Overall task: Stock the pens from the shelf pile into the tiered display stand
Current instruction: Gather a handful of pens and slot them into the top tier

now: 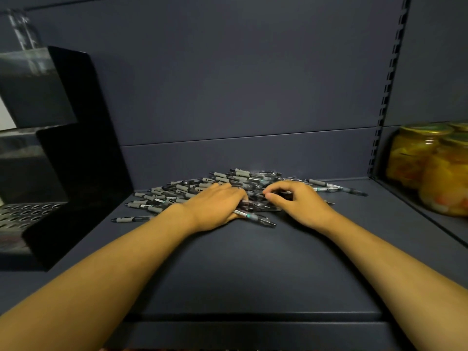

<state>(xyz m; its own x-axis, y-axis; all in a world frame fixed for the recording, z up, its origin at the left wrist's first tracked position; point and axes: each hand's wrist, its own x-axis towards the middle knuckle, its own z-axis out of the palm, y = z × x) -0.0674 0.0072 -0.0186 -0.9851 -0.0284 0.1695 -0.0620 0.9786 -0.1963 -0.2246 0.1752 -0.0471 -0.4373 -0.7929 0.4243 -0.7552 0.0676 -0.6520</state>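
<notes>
Both hands are on the pens (192,191), heaped mid-shelf toward the back edge. The left hand (215,206) lies flat, fingers straight; the right hand (296,198) curls to pinch some (count unclear). The stand (76,153) sits at the left edge, nearer the left hand.

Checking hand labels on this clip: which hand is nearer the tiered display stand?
Left. The left hand lies on the pen pile, on the side toward the tiered display stand; the right hand rests farther right, beyond it.
</notes>
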